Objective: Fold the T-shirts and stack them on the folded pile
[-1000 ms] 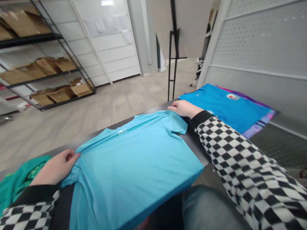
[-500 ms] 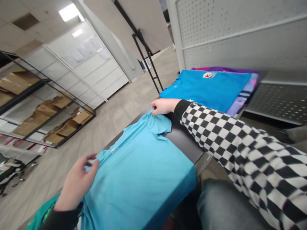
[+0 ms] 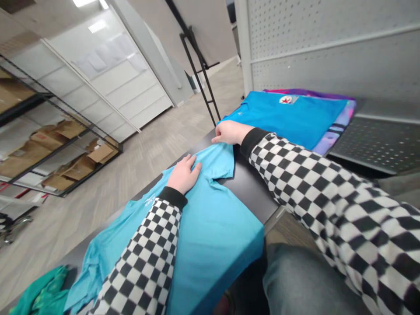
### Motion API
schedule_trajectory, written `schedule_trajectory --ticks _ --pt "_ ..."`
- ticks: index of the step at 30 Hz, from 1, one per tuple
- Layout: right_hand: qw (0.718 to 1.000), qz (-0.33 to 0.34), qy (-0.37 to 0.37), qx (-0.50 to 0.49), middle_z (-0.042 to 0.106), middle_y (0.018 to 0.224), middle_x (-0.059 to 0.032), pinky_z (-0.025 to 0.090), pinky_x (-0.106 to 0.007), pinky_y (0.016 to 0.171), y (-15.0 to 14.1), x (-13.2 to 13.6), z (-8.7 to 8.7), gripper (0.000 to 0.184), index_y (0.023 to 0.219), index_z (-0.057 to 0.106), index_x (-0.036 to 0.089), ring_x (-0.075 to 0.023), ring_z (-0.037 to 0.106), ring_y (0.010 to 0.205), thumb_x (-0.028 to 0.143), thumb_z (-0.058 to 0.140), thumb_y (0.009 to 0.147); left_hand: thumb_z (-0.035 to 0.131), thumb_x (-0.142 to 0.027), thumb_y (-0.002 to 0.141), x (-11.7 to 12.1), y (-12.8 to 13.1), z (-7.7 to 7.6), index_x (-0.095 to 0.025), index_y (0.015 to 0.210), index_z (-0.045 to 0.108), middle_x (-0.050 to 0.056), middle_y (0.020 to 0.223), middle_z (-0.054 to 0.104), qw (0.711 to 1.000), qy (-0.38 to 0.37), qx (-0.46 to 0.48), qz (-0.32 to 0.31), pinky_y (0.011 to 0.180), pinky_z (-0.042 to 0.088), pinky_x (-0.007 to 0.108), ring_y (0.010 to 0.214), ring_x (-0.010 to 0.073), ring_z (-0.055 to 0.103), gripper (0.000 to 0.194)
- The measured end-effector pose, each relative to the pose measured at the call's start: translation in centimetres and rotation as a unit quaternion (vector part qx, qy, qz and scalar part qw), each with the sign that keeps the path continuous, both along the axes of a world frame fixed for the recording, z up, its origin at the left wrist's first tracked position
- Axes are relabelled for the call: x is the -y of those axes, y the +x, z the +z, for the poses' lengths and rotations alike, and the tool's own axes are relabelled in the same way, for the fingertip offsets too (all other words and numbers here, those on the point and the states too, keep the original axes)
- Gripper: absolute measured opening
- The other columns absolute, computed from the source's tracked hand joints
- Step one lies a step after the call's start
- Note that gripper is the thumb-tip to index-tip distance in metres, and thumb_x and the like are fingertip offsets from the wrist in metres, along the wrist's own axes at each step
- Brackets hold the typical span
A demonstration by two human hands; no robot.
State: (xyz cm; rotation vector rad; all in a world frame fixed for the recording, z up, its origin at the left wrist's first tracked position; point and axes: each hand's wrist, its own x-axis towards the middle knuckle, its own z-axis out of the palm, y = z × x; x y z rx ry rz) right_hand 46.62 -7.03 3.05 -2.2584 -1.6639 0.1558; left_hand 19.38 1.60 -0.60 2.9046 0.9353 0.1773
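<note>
**Our left hand (image 3: 183,175) and right hand (image 3: 231,132) apart on a light blue T-shirt (image 3: 213,232), spread on a dark table (image 3: 249,188).**

We note the left lying flat, fingers spread, near the collar; the right pinches the shirt's upper corner at the table's far edge. A teal cloth (image 3: 42,295) bunches at lower left. Farther off, a folded bright blue shirt (image 3: 282,113) tops a multicoloured stack (image 3: 337,124) by a pegboard partition (image 3: 328,43); across the floor, wire shelving (image 3: 29,103) holds cardboard boxes (image 3: 39,153).
</note>
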Motion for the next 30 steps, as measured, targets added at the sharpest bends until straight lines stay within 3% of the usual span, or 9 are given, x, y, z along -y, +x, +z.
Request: schedule_trajectory --ticks 3,7,10,13,16,19,24,27,30 --pt "0.999 -0.004 0.048 0.014 0.084 0.103 -0.0138 0.057 -0.038 0.089 0.3 -1.3 -0.8 0.032 0.104 0.086 0.016 -0.0322 0.078 0.101 0.047 0.080 0.101 0.038 -0.066 0.115 0.1 -0.3 0.1 -0.020 0.178 0.041 0.015 0.185 0.032 0.999 0.001 -0.047 0.014 0.141 0.028 0.058 0.173 0.0347 0.030 0.077" --pt "0.995 0.010 0.096 0.011 0.085 0.110 -0.0154 0.055 -0.041 0.097 0.2 -2.6 -1.6 0.034 0.110 0.087 0.015 -0.0332 0.076 0.105 0.045 0.071 0.107 0.035 -0.064 0.115 0.5 -0.1 0.7 -0.015 0.177 0.042 0.020 0.184 0.034 0.998 0.028 -0.028 0.043 0.140 0.024 0.066 0.172 0.0389 0.032 0.079" --pt "0.990 0.021 0.135 0.023 0.085 0.111 -0.0159 0.054 -0.042 0.098 -0.7 -2.7 -1.5 0.036 0.111 0.087 0.015 -0.0326 0.075 0.104 0.043 0.064 0.110 0.034 -0.046 0.117 0.8 -0.2 1.0 -0.012 0.171 0.049 0.018 0.179 0.045 0.996 0.073 0.057 0.015 0.142 0.024 0.057 0.169 0.0328 0.040 0.066" --pt "0.986 0.055 0.152 0.035 0.085 0.109 -0.0138 0.055 -0.039 0.096 -2.9 -2.2 -1.0 0.032 0.112 0.085 0.015 -0.0294 0.075 0.102 0.037 0.062 0.109 0.036 -0.042 0.116 1.1 -0.6 0.9 -0.015 0.169 0.051 0.015 0.178 0.048 0.997 0.038 0.048 -0.038 0.140 0.030 0.049 0.168 0.0280 0.043 0.063" --pt "0.984 0.148 0.090 0.032 0.084 0.113 -0.0119 0.056 -0.036 0.099 -5.3 -1.5 -1.1 0.027 0.117 0.085 0.016 -0.0269 0.076 0.105 0.035 0.069 0.105 0.041 -0.056 0.113 1.4 -0.9 0.6 -0.016 0.174 0.044 0.016 0.184 0.037 0.999 -0.021 -0.011 -0.047 0.140 0.029 0.053 0.172 0.0334 0.035 0.073" --pt "0.975 0.221 0.010 0.030 0.080 0.134 -0.0147 0.055 -0.039 0.113 -6.1 -0.9 -1.6 0.037 0.131 0.082 0.019 -0.0297 0.075 0.125 0.037 0.078 0.099 0.044 -0.065 0.109 1.4 -1.2 0.5 -0.018 0.178 0.037 0.017 0.184 0.036 0.999 -0.038 0.008 -0.028 0.141 0.023 0.060 0.172 0.0350 0.034 0.084" --pt "0.975 0.195 -0.106 -0.025 0.045 0.180 -0.0143 0.035 -0.052 0.138 -4.1 -0.2 -2.2 0.080 0.168 0.058 0.024 -0.0379 0.043 0.166 0.062 0.075 0.099 0.042 -0.067 0.110 0.2 -2.1 1.1 -0.016 0.170 0.051 0.019 0.184 0.036 0.998 -0.050 0.020 0.019 0.139 0.022 0.067 0.170 0.0392 0.036 0.080" --pt "0.975 0.174 -0.134 -0.043 0.027 0.187 -0.0091 0.023 -0.056 0.142 -3.1 -0.1 -2.5 0.098 0.177 0.045 0.027 -0.0395 0.020 0.174 0.077 0.070 0.097 0.040 -0.051 0.112 -0.4 -2.4 2.1 -0.018 0.154 0.068 0.018 0.175 0.052 0.995 0.009 0.094 0.044 0.138 0.028 0.061 0.165 0.0373 0.045 0.060" --pt "0.975 0.166 -0.142 -0.041 0.022 0.187 -0.0073 0.020 -0.058 0.143 -2.7 -0.2 -2.8 0.106 0.180 0.040 0.029 -0.0411 0.014 0.174 0.085 0.067 0.094 0.037 -0.040 0.112 -0.7 -2.5 2.6 -0.019 0.134 0.080 0.018 0.146 0.076 0.989 0.009 0.116 0.089 0.129 0.043 0.053 0.143 0.0351 0.067 0.053"
